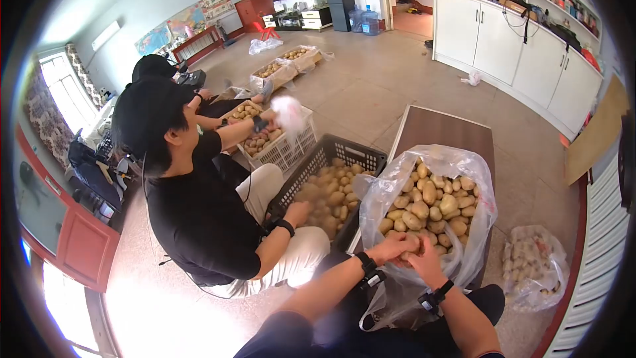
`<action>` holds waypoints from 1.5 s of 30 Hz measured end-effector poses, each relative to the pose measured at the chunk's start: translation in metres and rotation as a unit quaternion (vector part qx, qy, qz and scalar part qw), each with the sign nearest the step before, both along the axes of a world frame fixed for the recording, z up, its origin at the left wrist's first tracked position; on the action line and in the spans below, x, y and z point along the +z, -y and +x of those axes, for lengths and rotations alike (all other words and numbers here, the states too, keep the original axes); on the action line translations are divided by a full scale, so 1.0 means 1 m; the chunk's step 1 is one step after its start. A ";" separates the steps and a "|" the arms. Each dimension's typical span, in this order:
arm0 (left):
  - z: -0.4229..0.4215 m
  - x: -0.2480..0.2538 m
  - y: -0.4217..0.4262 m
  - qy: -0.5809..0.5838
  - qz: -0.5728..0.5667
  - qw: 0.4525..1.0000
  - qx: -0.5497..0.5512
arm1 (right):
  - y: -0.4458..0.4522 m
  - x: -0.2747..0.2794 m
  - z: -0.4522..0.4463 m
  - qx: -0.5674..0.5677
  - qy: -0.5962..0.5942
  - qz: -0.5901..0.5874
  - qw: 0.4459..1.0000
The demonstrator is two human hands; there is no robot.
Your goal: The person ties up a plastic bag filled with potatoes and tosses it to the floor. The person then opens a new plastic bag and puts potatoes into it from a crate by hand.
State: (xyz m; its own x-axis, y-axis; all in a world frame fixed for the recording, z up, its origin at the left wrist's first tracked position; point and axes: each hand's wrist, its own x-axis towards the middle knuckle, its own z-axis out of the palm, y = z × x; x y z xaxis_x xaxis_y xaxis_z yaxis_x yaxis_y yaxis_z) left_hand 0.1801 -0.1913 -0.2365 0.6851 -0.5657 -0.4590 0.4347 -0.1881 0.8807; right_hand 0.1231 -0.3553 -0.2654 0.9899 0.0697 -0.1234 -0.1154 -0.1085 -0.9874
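Observation:
Both my hands meet at the near edge of a clear plastic bag (485,209) filled with potatoes (429,192). My left hand (392,247) and my right hand (426,263) are closed around a single potato (412,244), which their fingers partly cover. More potatoes lie just beyond my fingertips inside the open bag. The bag's loose plastic hangs down over the near side, by my wrists. A brown board-like surface (450,129) extends beyond the bag.
Left of me a person (192,219) in black crouches beside a dark crate (354,149) of potatoes, one hand blurred with white plastic. Another person sits farther back. A white crate (298,142) and potato boxes (285,73) stand beyond. At right lies a tied potato bag (533,268).

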 end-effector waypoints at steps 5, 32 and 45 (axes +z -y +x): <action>0.004 -0.009 -0.002 -0.019 -0.019 1.000 -0.006 | -0.001 0.011 -0.008 -0.007 -0.053 0.132 0.990; 0.050 -0.045 -0.080 -0.023 -0.139 0.884 0.446 | 0.067 -0.015 -0.033 -0.061 0.048 -0.196 0.978; 0.101 -0.084 -0.124 -0.149 -0.223 0.789 0.552 | 0.061 -0.034 -0.025 -0.004 0.121 -0.493 0.862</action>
